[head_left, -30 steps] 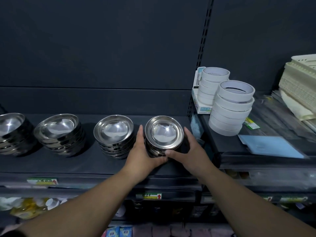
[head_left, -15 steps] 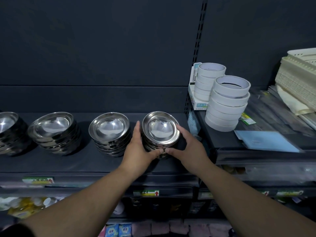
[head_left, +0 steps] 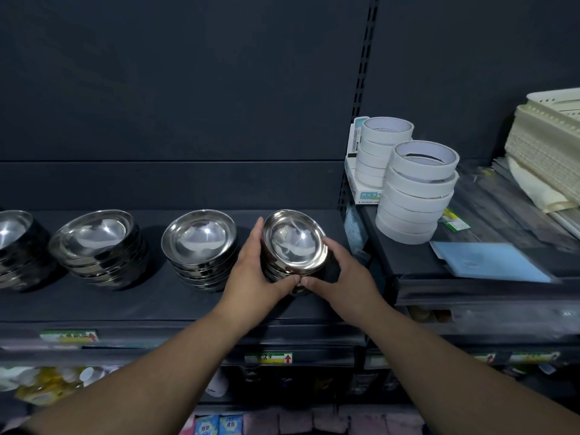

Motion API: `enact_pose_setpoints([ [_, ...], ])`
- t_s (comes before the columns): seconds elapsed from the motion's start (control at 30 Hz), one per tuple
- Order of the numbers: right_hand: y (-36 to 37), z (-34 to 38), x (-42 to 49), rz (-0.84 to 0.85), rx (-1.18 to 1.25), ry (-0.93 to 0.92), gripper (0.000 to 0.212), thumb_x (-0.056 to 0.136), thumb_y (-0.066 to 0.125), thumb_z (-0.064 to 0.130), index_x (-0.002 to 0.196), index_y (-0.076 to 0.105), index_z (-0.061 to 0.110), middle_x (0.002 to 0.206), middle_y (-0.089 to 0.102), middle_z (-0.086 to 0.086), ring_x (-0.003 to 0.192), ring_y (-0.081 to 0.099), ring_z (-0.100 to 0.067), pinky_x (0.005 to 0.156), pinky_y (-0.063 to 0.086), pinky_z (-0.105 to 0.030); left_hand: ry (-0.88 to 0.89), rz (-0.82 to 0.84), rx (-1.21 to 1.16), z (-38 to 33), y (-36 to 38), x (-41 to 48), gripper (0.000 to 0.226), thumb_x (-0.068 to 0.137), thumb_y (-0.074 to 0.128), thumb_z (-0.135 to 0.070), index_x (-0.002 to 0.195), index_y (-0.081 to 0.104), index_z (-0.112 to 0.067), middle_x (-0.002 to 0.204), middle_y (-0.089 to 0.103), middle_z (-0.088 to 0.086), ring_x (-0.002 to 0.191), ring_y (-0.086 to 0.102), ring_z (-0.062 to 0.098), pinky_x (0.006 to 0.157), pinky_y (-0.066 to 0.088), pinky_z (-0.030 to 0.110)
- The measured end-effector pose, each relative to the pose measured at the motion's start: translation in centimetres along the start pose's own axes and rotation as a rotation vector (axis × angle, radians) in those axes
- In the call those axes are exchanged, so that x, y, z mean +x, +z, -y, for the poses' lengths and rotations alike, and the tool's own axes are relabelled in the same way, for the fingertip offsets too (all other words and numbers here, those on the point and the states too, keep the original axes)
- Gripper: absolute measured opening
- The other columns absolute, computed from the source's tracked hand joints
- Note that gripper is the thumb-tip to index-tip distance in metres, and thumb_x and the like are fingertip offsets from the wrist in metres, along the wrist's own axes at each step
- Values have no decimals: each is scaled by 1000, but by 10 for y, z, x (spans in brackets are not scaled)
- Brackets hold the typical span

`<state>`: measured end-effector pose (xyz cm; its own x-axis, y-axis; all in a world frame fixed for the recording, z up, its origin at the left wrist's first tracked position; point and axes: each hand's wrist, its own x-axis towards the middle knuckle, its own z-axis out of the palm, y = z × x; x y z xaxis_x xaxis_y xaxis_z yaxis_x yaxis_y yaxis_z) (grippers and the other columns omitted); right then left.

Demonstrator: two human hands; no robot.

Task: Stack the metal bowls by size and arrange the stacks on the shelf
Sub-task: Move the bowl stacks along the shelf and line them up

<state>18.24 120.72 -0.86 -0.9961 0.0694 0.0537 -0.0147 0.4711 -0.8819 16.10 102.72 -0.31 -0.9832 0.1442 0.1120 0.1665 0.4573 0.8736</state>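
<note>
Shelf: dark shelf [head_left: 157, 302] is running left to right under a bare back panel, and open room is lying along its front edge.
Hands: your left hand [head_left: 251, 271] and right hand [head_left: 348, 277] are clasping the rightmost bowl stack [head_left: 295, 243] from both sides, thumbs meeting in front.
Bowl stack: it is tilting toward you near the shelf's right end.
Neighbours: three other stacks [head_left: 201, 243] are sitting leftward, the nearest just beside your left hand.
Obstruction: a raised side shelf [head_left: 470, 284] carrying tape rolls [head_left: 417, 196] is crowding the right.
Labels: a price tag [head_left: 270, 358] with a red arrow is hanging below; its writing is blurring out.

Glossy polished metal bowls [head_left: 295, 243] on matt dark shelf [head_left: 157, 302]
</note>
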Motion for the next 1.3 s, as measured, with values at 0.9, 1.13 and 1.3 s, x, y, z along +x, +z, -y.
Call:
enact_pose_setpoints([
  [0.9, 5, -22, 2, 66, 309, 148, 104, 55, 86, 57, 146, 39, 33, 137, 56, 15, 127, 51, -2, 109, 41, -32, -106, 14, -66, 35, 9, -16, 100, 78, 78, -26, 153, 11, -31, 147, 27, -23, 140, 29, 3, 118, 27, 32],
  [1.13, 8, -26, 5, 21, 149, 98, 86, 72, 86, 24, 146, 41, 29, 141, 54, 10, 132, 46, -6, 114, 37, -34, -53, -78, -15, 39, 15, -10, 89, 79, 75, -34, 151, 24, -27, 151, 40, -6, 139, 35, 6, 117, 31, 37],
  [1.3, 8, -26, 6, 7, 134, 58, 85, 73, 85, 22, 146, 42, 28, 142, 52, 12, 132, 44, -2, 114, 35, -30, -67, -108, -47, 43, 18, -8, 86, 74, 74, -43, 147, 30, -30, 148, 44, -8, 136, 39, 3, 115, 33, 38],
])
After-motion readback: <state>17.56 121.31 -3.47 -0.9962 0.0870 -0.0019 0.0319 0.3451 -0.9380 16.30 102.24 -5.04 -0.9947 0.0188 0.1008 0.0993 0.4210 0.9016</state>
